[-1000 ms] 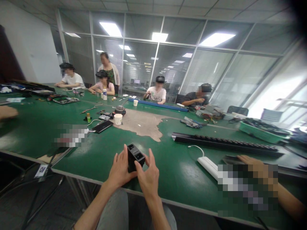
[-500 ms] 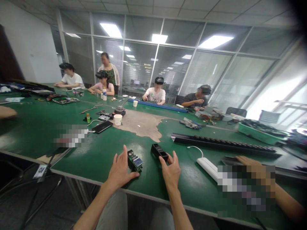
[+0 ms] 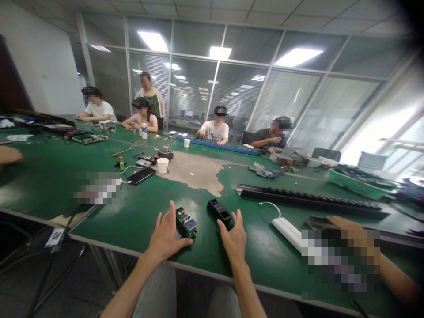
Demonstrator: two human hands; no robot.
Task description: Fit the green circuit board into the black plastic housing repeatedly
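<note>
A green circuit board with a small screen lies on the table in front of me. My left hand rests at its left side, thumb and fingers spread, holding nothing. To the right of the board lies a black rectangular plastic housing with openings in its top. My right hand is at the housing's near right end, thumb and fingers apart. Whether a fingertip still touches the housing is hard to tell.
A white power strip and long black rails lie to the right, near another person's hand. Ahead are a paper cup and a black phone. Several people sit across the green table.
My right hand has loosened its hold on the black housing and drawn slightly back toward me. The housing now lies a little farther left. My left hand has hardly moved.
</note>
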